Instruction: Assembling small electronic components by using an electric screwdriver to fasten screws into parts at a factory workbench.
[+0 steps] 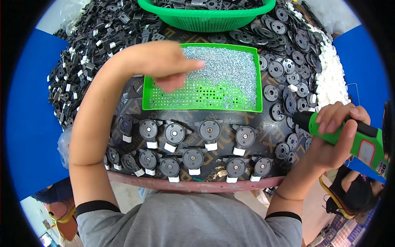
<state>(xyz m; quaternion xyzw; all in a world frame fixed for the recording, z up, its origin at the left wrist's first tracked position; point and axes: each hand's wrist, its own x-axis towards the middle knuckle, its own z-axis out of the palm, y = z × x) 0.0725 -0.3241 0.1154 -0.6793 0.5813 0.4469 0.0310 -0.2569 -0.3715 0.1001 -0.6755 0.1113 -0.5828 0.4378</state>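
Blurred with motion: left hand (166, 66) over the green perforated tray (201, 106), fingertips smeared, so no telling whether any of the small silver screws (224, 72) is pinched or merely touched. Hidden under that hand: the tray's upper left corner. Cut off by the top edge: green mesh basket (205, 18), only its near rim and a few black parts inside showing. Concealed inside the right hand (335, 131): the middle of the green electric screwdriver (366, 144), with its rear end running out at the dark fisheye rim. Too small to make out: the screwdriver's bit at its black nose.
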